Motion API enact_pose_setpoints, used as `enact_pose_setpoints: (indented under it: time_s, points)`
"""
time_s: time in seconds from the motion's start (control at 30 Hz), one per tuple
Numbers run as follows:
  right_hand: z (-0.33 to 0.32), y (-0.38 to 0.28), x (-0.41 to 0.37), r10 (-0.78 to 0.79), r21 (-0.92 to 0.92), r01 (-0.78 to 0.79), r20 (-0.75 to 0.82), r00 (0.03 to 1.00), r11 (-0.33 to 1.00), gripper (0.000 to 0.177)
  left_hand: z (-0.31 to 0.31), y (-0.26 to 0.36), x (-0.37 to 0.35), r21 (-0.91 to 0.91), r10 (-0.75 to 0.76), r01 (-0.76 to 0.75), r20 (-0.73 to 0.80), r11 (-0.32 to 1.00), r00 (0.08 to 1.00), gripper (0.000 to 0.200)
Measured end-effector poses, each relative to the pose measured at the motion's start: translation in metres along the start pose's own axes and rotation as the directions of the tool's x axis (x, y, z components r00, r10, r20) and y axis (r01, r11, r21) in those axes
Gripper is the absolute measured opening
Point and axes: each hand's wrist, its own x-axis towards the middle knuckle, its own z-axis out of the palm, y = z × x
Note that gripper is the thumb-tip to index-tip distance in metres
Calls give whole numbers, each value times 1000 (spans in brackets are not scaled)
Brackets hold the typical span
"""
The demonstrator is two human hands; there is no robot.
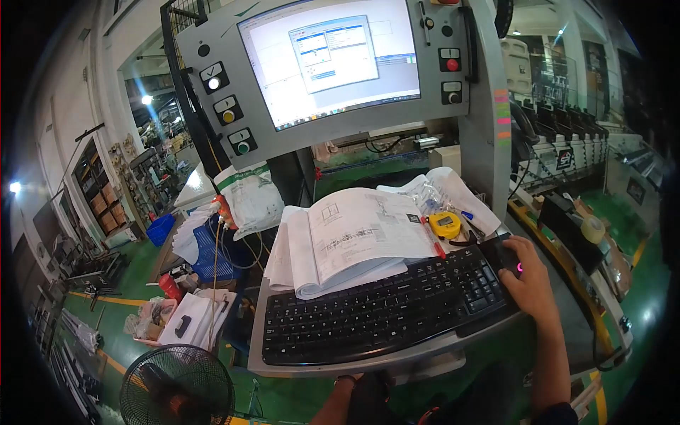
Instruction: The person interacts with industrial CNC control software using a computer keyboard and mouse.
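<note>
My right hand (pixel 525 280) rests over a dark mouse (pixel 511 256) with a pink light, right of the black keyboard (pixel 382 312). My left forearm (pixel 334 406), banded at the wrist, reaches up to below the tray's front edge, where that hand is mostly hidden and its fingers cannot be made out. Behind the keyboard lies an open booklet of drawings (pixel 368 230), its pages curling up. A yellow tape measure (pixel 445 224) and a red pen (pixel 433 239) are at its right side. Above, a lit screen (pixel 333 57) shows an open dialog window.
Buttons flank the screen, with a red one (pixel 452 64) at right. A white bag (pixel 251 202) hangs left of the booklet. Lower left are a fan (pixel 177 389), a blue basket (pixel 212 251) and papers. A yellow rail and a tape roll (pixel 592 229) are at right.
</note>
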Motion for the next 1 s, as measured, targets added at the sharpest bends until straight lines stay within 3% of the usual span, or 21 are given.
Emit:
enact_pose_setpoints:
  time_s: [1.0]
  points:
    - [-1,-1,0,15,7,-15,26,1000,1000,56,14,-17,2,-26,54,-55,-38,998,998,70]
